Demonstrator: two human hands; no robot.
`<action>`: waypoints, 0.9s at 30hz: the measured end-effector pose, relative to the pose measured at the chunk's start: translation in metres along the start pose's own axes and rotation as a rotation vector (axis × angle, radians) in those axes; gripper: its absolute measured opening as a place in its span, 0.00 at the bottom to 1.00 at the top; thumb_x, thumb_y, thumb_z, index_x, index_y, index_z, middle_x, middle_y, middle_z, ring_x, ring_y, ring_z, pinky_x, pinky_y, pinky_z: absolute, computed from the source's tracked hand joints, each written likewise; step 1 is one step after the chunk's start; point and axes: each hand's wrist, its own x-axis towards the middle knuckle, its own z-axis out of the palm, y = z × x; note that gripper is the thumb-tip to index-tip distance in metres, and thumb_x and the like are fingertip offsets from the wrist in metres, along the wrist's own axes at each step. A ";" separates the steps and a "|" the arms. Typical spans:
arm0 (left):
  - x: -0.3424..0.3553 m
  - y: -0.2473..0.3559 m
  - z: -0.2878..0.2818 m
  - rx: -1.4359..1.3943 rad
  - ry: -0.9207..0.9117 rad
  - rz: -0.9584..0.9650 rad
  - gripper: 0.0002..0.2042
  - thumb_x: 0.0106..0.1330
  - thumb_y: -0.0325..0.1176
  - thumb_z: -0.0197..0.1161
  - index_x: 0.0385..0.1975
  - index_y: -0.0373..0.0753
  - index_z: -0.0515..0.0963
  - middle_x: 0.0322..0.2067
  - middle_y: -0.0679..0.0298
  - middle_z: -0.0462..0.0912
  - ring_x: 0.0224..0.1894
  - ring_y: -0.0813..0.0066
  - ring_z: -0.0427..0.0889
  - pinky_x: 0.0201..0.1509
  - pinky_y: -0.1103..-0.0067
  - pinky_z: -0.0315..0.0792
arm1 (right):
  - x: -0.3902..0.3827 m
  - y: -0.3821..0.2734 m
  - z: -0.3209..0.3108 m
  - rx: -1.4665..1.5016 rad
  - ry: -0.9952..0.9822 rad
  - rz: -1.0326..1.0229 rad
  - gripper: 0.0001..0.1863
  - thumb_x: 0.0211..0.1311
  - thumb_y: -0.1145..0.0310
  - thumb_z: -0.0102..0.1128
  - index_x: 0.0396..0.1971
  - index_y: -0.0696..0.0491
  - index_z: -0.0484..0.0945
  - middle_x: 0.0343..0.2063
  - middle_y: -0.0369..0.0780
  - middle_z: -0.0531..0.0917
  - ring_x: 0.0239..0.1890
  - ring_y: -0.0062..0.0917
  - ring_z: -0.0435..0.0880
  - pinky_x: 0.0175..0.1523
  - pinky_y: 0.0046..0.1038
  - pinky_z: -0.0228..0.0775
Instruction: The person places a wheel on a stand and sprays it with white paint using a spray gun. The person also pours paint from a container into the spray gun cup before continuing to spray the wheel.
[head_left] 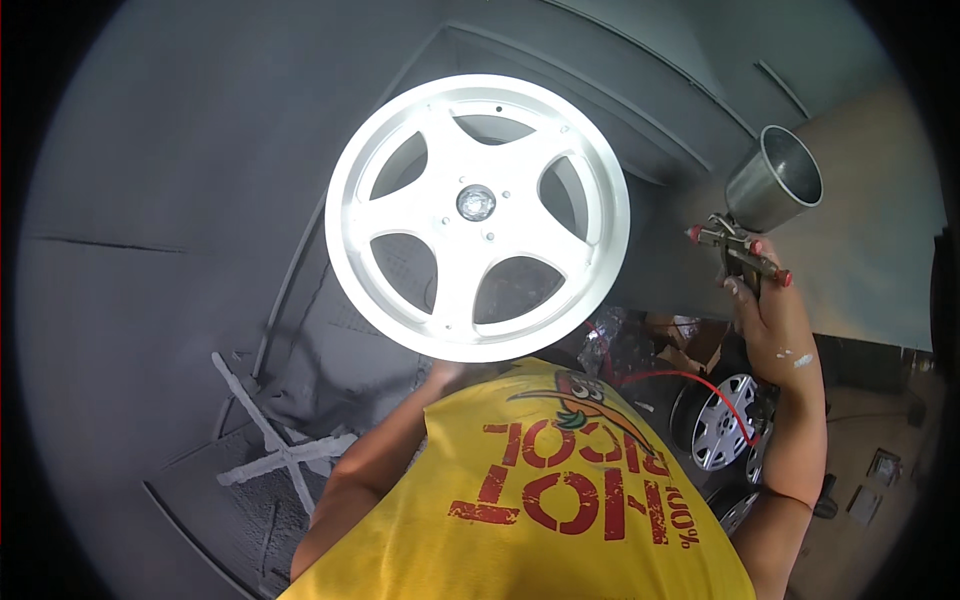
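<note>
A white five-spoke wheel rim (pixel 460 235) with a silver centre faces up in the middle of the head view. To its right, my right hand (pixel 760 300) is closed on a metal spray gun (pixel 740 245) with red fittings and a silver cup (pixel 765 175) on top, its nozzle pointing toward the rim. My left hand (pixel 448 372) shows only in part at the rim's lower edge, behind my yellow shirt. Its fingers are hidden, so whether it holds the rim is unclear.
Grey, overspray-coated surfaces (pixel 150 200) surround the rim. A crusted cross-shaped stand (pixel 285 450) is at lower left. At lower right are silver wheels (pixel 722 420), crumpled plastic (pixel 610 340), cardboard (pixel 680 345) and a red hose (pixel 700 383). A greenish panel (pixel 850 280) stands behind the spray gun.
</note>
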 end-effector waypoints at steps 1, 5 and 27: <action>0.000 0.003 -0.003 0.002 -0.002 -0.011 0.16 0.75 0.42 0.53 0.51 0.36 0.76 0.43 0.59 0.82 0.44 0.71 0.80 0.46 0.71 0.76 | -0.003 0.000 -0.002 0.004 -0.014 0.026 0.18 0.67 0.79 0.49 0.56 0.58 0.67 0.35 0.52 0.80 0.39 0.49 0.80 0.46 0.36 0.71; -0.002 0.018 -0.020 -0.035 -0.015 -0.081 0.18 0.75 0.42 0.54 0.54 0.35 0.75 0.45 0.58 0.82 0.45 0.69 0.81 0.48 0.71 0.77 | 0.001 -0.001 -0.004 -0.076 -0.029 0.028 0.17 0.67 0.77 0.51 0.55 0.57 0.66 0.34 0.55 0.80 0.38 0.56 0.77 0.42 0.41 0.70; 0.121 0.104 -0.131 -0.924 0.359 0.289 0.21 0.74 0.36 0.54 0.62 0.31 0.69 0.59 0.53 0.75 0.53 0.61 0.82 0.57 0.68 0.77 | 0.064 0.012 -0.024 -0.097 0.010 -0.093 0.18 0.67 0.77 0.52 0.57 0.60 0.67 0.35 0.51 0.79 0.37 0.47 0.75 0.48 0.33 0.69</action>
